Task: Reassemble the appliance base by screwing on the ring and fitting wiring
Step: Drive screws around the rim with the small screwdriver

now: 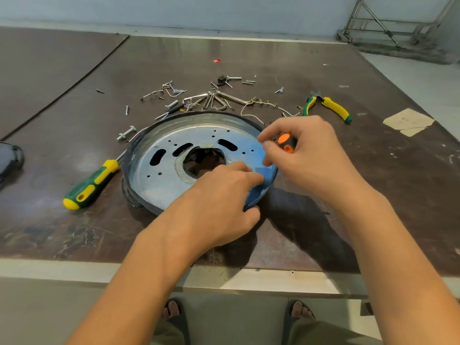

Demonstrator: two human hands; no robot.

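The round appliance base (169, 180), a shiny metal plate with slots, small holes and a jagged central opening, lies tilted on the table inside a dark ring (139, 202). My left hand (224, 197) grips the base's right rim, fingers on the plate and thumb under the edge. My right hand (306, 150) holds an orange-and-black screwdriver (286, 143) by the handle, upright over the plate's right side. Its tip is hidden behind my fingers. A white wire (258, 108) with small terminals trails just behind the base.
A green-and-yellow screwdriver (92, 185) lies left of the base. Loose screws, bolts and hex keys (211, 99) are scattered behind it, with two bolts (125, 133) at its left. Green-yellow pliers (331, 107) lie at right, cardboard scraps (408, 120) farther right. A dark object (10, 158) sits at the left edge.
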